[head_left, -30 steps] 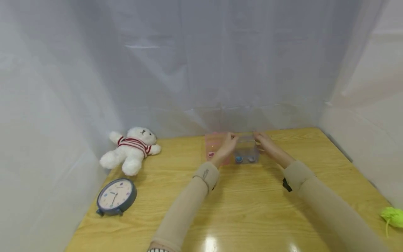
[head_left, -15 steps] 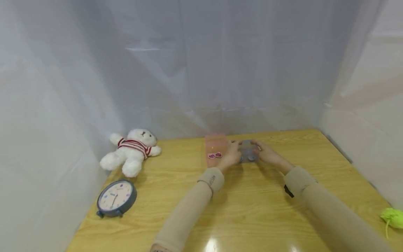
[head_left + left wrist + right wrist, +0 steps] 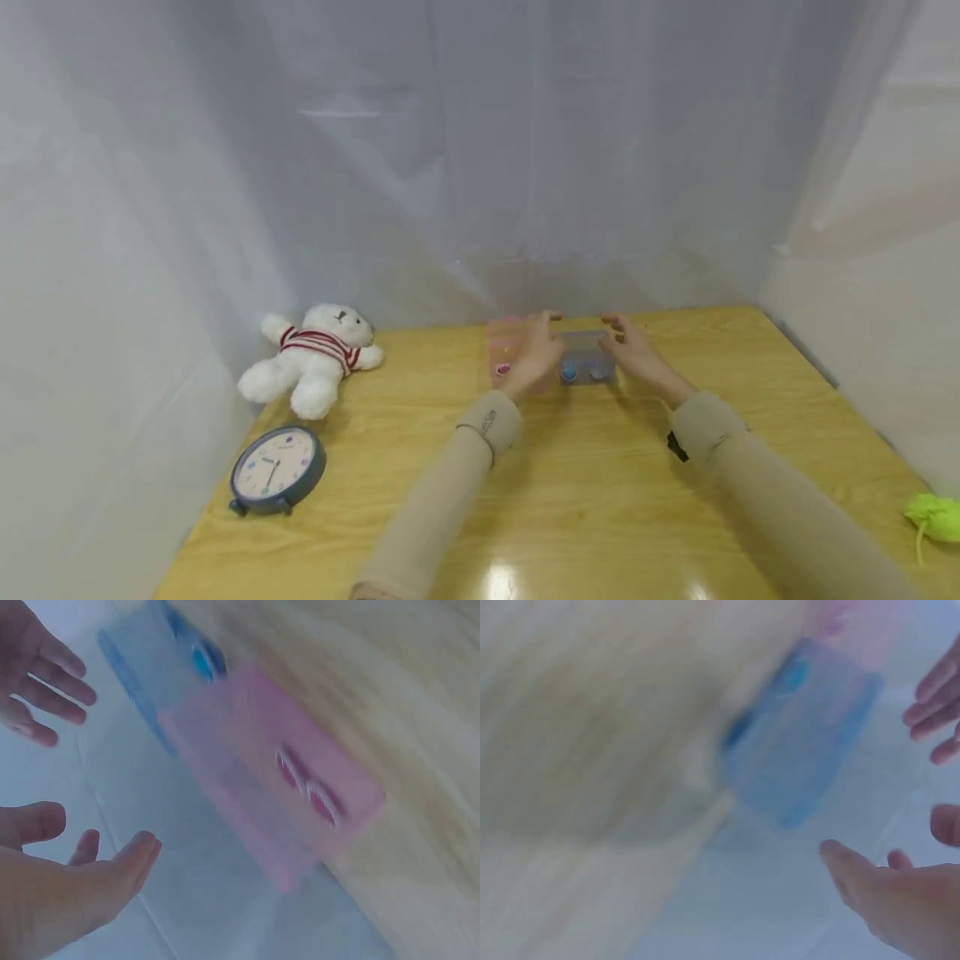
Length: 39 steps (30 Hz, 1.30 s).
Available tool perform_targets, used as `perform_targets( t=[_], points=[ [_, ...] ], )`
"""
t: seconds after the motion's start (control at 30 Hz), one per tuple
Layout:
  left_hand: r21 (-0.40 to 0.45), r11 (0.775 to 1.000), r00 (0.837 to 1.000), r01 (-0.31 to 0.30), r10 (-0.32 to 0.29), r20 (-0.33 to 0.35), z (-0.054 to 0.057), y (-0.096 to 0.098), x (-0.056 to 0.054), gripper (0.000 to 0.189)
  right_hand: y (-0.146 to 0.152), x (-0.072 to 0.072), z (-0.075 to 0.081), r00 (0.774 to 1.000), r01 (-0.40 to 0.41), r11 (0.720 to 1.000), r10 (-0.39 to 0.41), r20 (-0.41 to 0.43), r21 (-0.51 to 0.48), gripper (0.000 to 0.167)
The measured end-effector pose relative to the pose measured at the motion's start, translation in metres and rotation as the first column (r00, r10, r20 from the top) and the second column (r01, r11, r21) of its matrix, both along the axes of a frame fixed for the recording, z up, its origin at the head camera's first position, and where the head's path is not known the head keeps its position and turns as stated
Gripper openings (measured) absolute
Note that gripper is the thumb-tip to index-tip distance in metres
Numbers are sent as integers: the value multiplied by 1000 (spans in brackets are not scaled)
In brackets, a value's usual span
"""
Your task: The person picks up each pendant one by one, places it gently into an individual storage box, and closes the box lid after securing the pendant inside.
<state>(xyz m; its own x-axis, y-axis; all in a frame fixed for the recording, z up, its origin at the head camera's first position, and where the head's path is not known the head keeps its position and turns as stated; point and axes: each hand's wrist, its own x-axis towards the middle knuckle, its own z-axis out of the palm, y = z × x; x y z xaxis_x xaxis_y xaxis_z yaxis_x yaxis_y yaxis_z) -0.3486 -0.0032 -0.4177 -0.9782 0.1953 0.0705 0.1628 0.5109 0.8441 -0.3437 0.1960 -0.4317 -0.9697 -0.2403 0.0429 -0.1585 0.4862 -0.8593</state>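
A translucent blue case (image 3: 581,340) lies near the table's back edge, with round blue and pale pieces at its front. My left hand (image 3: 536,354) is over the translucent pink case (image 3: 499,337) at its left, hiding part of it; two pink lens-like ovals show on that case in the left wrist view. My right hand (image 3: 637,357) is at the blue case's right edge; whether it touches is unclear in the head view. In both wrist views the fingers of the left hand (image 3: 82,889) and the right hand (image 3: 900,900) are spread and hold nothing.
A white plush bear (image 3: 318,358) in a striped top lies at the back left. In front of it is a round dark-blue clock (image 3: 277,469). A yellow-green object (image 3: 933,517) sits at the right edge. A pale plastic sheet (image 3: 480,167) hangs behind the wooden table (image 3: 585,517).
Earlier my hands gripped the raised upper edge of the blue case; then they closed in on its sides as it lay lower. Now they have drawn apart and the case lies uncovered between them.
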Motion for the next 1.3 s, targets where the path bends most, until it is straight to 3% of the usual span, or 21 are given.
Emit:
perform_targets(
  t=[0.1,0.17,0.23,0.37,0.47,0.53,0.7,0.77,1.0,1.13,1.3],
  points=[
    [57,996,998,-62,63,-22,12,-26,-6,48,-21,-1,14,995,64,995,-69,-65,-81,58],
    [68,993,995,-92,94,-25,15,-42,-11,48,-38,-2,24,996,57,989,-66,-60,-137,59],
    [84,989,992,-125,125,-2,15,-57,-14,52,-56,-4,29,1000,28,983,-29,-1,-182,63],
    [130,975,978,-180,163,127,6,-79,-16,63,-84,-11,28,985,-11,963,56,163,-269,68],
    [134,969,963,-206,177,204,-4,-89,-19,70,-100,-16,23,977,11,961,48,208,-275,71],
    [126,964,952,-234,201,230,-9,-93,-21,74,-109,-19,20,975,22,974,28,219,-224,75],
    [108,943,931,-314,284,229,-18,-96,-27,75,-124,-19,16,975,4,994,20,220,-110,80],
    [149,936,930,-319,279,241,-19,-96,-28,70,-127,-20,16,976,7,993,18,217,-115,79],
    [327,903,930,-278,168,328,-16,-98,-25,69,-124,-19,11,962,41,986,5,272,-161,89],
    [349,904,946,-246,145,291,-9,-100,-21,73,-123,-21,9,971,58,976,-6,241,-210,93],
    [357,908,956,-220,128,263,-8,-103,-17,77,-123,-19,7,989,43,970,-8,146,-240,78]
  ],
)
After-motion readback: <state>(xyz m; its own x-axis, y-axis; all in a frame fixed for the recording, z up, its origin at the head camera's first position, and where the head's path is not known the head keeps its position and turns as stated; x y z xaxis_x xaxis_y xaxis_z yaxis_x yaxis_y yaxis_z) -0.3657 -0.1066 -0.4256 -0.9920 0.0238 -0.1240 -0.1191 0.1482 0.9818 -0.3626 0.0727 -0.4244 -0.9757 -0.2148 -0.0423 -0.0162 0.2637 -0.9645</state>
